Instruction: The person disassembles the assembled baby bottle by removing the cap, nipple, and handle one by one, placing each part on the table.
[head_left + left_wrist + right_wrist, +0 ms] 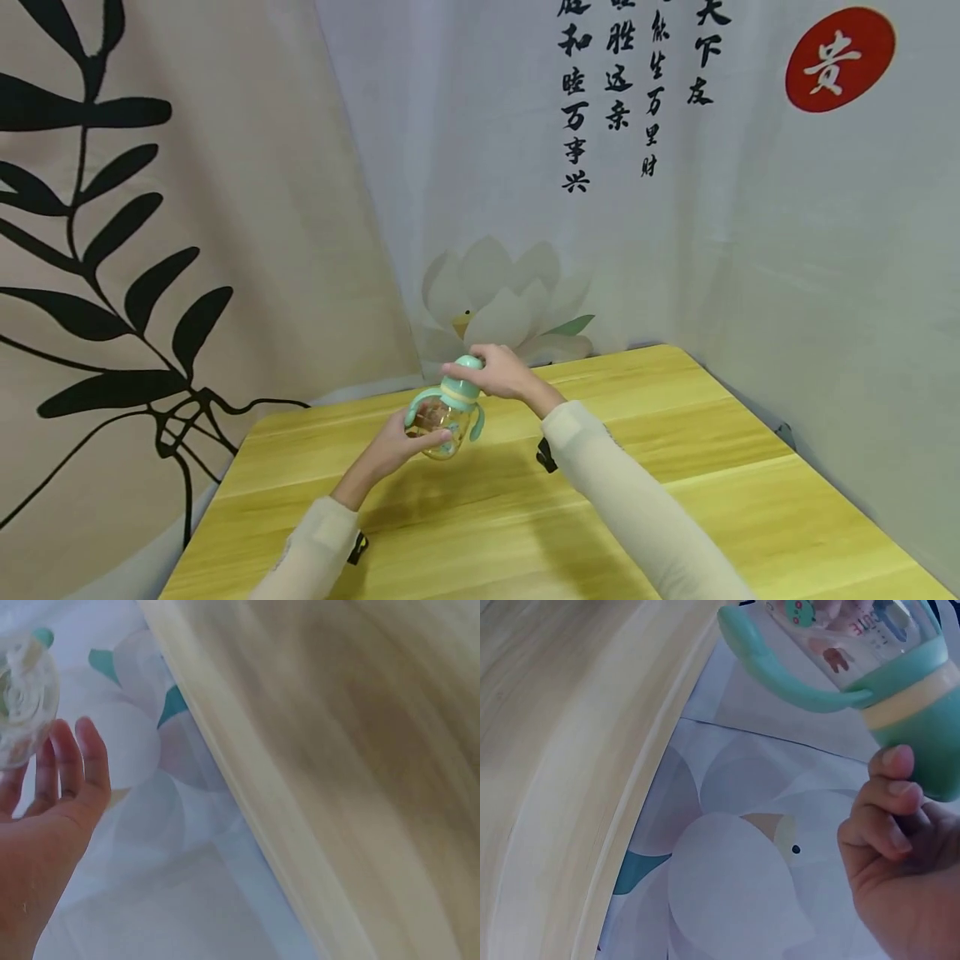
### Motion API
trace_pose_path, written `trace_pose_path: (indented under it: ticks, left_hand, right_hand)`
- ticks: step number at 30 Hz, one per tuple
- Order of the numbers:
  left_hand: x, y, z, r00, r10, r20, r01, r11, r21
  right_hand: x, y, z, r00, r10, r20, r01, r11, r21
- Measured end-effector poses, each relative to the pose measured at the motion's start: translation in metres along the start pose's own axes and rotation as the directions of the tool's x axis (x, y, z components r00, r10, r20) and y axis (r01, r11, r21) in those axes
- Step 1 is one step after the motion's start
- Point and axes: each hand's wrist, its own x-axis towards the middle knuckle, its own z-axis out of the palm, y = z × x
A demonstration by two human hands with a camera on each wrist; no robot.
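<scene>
A baby bottle (454,403) with a clear, amber-tinted body and a mint-green top is held up over the far part of the table. My left hand (396,447) grips its body from the left, thumb along the near side. At the upper end, my right hand (506,373) holds the rounded green cap (934,761), fingers curled against it in the right wrist view. Two curved green handles stick out at the sides, one handle (780,679) hanging free of the fingers there. The left wrist view catches only the bottle's round clear base (28,701), beside the left fingers.
The wood-grain table (480,517) spreads beneath both forearms. Its far edge meets a hanging cloth backdrop (510,217) printed with a pale lotus, dark leaves and writing. A small black device (546,455) shows under the right wrist, another black device (357,548) under the left.
</scene>
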Motion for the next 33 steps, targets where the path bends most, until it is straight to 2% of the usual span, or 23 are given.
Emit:
trace_pose_path:
  ticks: [8, 15, 18, 21, 24, 29, 33]
  left_hand:
    - [0.003, -0.002, 0.016, 0.994, 0.015, -0.111, -0.016, 1.0, -0.008]
    - [0.004, -0.006, 0.024, 0.99, 0.061, -0.126, -0.072, 0.993, -0.089]
    - [0.004, -0.008, 0.026, 0.989, 0.067, -0.133, -0.084, 0.988, -0.127]
    - [0.001, -0.008, 0.029, 0.99, 0.074, -0.12, -0.094, 0.98, -0.177]
    - [-0.001, -0.006, 0.031, 0.991, 0.07, -0.11, -0.091, 0.976, -0.2]
    - [0.004, -0.002, 0.028, 0.993, 0.053, -0.11, -0.073, 0.98, -0.187]
    - [0.005, -0.004, 0.024, 0.992, 0.059, -0.111, -0.076, 0.986, -0.148]
  right_hand:
    - [-0.001, 0.005, -0.01, 0.999, -0.051, 0.017, 0.05, 0.998, 0.035]
    - [0.0, 0.01, -0.012, 0.995, -0.09, 0.039, 0.087, 0.993, 0.075]
    - [0.001, 0.01, -0.011, 0.994, -0.108, 0.031, 0.105, 0.991, 0.082]
    - [0.0, 0.012, -0.009, 0.991, -0.129, 0.022, 0.125, 0.981, 0.149]
    - [-0.001, 0.011, -0.01, 0.99, -0.138, 0.029, 0.131, 0.979, 0.159]
    - [0.002, 0.011, -0.017, 0.991, -0.128, -0.033, 0.131, 0.987, 0.09]
    - [0.004, 0.017, -0.024, 0.987, -0.118, -0.107, 0.135, 0.977, 0.167]
